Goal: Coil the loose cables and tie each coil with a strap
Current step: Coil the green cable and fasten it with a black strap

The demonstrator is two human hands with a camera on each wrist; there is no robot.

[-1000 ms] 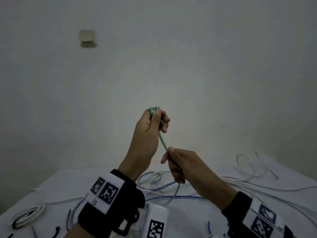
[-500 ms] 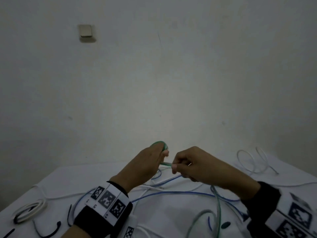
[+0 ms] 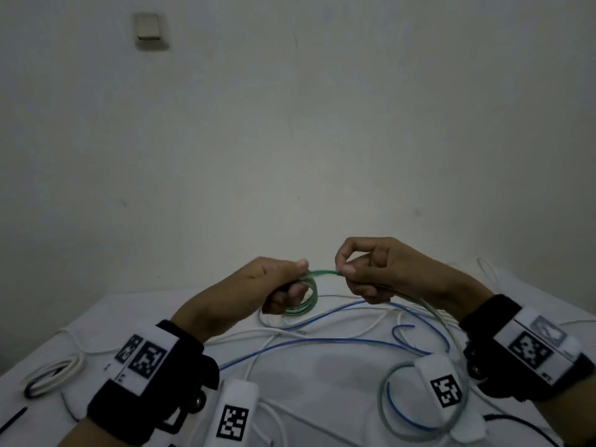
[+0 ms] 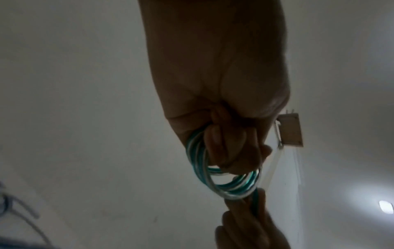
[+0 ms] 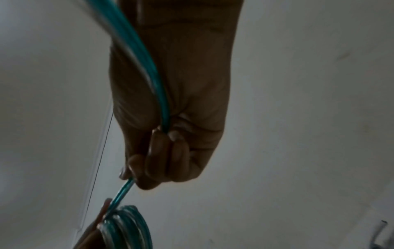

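Note:
A green cable (image 3: pixel 322 272) runs between both hands above the white table (image 3: pixel 322 375). My left hand (image 3: pixel 283 285) grips a small coil of it (image 3: pixel 306 301), wound in several loops; the left wrist view shows those loops (image 4: pixel 204 170) round the curled fingers. My right hand (image 3: pixel 358 272) pinches the free run of the cable a little to the right of the coil, and the right wrist view shows the cable (image 5: pixel 153 80) passing through its curled fingers. The cable's loose tail (image 3: pixel 419 398) drops to the table in a wide loop at the lower right.
Loose blue cables (image 3: pixel 322 343) and white cables (image 3: pixel 290 333) cross the table under the hands. A coiled white cable (image 3: pixel 54 372) lies at the left edge. More white loops (image 3: pixel 487 269) lie at the far right. A grey wall stands behind.
Both hands came down from chest height to just above the table. The left hand turned over with the coil, and the right hand slid along the cable and drew it out to the right.

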